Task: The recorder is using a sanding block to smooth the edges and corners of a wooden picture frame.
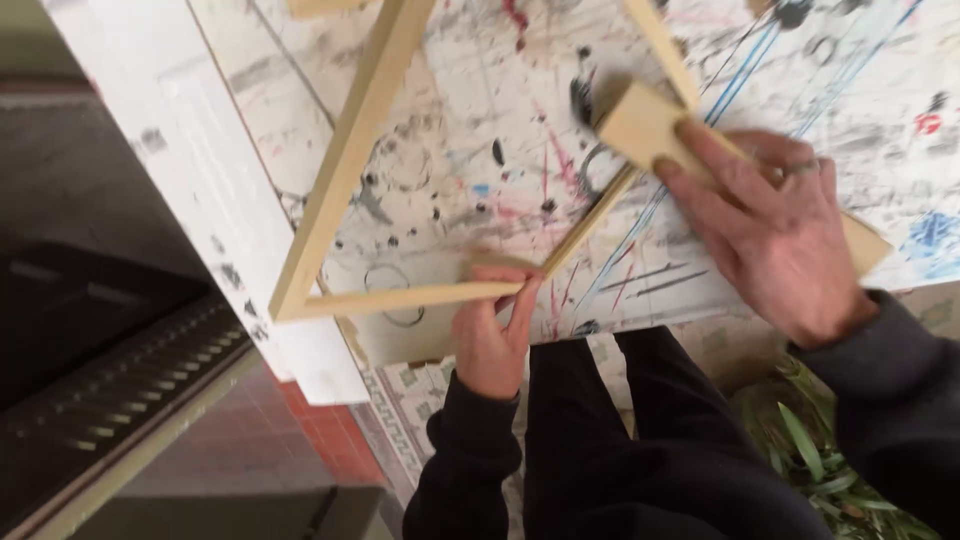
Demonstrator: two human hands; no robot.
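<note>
Frame: a pale wooden frame (pixel 345 165) lies flat on the paint-spattered desk (pixel 470 130), its near corner joint just inside the desk's front edge, so the desk bears the work.
Left hand: the left hand (pixel 492 325) pinches that joint, fingers closed on the two strips where they meet, seemingly to keep them aligned.
Right hand: the right hand (pixel 775 235) lies flat over a wooden block (pixel 640 125), fingers spread, pressing it on the frame's right strip, further up from the joint.
Plant: green leaves (pixel 810 450) below the desk edge.
</note>
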